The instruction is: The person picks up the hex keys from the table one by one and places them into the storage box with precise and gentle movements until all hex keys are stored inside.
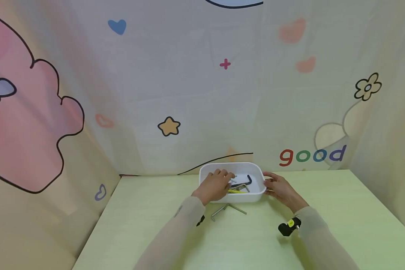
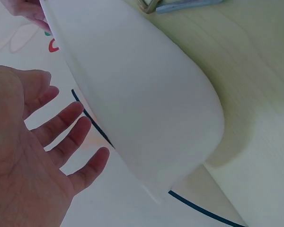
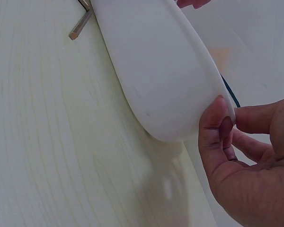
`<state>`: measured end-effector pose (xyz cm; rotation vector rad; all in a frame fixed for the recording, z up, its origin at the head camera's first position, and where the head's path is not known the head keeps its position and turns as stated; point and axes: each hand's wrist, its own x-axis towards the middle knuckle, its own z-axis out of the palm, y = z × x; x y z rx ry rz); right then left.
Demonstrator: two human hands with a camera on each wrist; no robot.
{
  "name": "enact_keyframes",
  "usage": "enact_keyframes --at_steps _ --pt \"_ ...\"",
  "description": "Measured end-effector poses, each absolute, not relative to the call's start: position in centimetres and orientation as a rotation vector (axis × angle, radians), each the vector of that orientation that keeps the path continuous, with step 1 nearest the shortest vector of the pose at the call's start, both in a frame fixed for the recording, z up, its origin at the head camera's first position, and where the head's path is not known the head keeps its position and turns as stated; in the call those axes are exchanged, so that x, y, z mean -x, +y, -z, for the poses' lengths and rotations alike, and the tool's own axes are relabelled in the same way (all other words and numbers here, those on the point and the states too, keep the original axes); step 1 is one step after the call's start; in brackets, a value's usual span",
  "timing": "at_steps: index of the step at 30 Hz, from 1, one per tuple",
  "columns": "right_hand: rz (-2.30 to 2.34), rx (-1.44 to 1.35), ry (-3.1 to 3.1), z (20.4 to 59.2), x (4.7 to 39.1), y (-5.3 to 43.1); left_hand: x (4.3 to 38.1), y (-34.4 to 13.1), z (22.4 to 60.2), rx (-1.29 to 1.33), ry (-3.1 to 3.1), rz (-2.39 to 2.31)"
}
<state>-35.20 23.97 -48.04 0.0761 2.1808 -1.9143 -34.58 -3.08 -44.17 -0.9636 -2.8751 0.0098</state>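
Observation:
A white plastic bin (image 1: 237, 198) stands at the back of the table with several L-shaped hex keys inside, among them a black hex key (image 1: 249, 180), beside a slim yellow item (image 1: 235, 191). My left hand (image 1: 216, 185) is over the bin's left part. In the left wrist view, its loosely spread fingers (image 2: 68, 135) hold nothing and show beside the bin's rim. At the right end, my right hand (image 1: 281, 191) grips the rim, and the right wrist view shows thumb and fingers (image 3: 212, 118) pinching it. Silver hex keys (image 1: 237, 209) lie on the table in front.
The pale green wood-grain table (image 1: 249, 240) reaches back to a printed curtain (image 1: 195, 82), which the bin stands close to. More curtain hangs at the left and right sides. A small black camera (image 1: 285, 228) is strapped at my right wrist.

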Motion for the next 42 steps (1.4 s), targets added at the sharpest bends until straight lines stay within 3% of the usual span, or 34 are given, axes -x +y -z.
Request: enact_keyframes --at_steps 42 --pt "1.945 -0.042 2.135 47.9 35.1 24.3 28.8 -5.6 45.9 1.074 -2.538 -0.202"
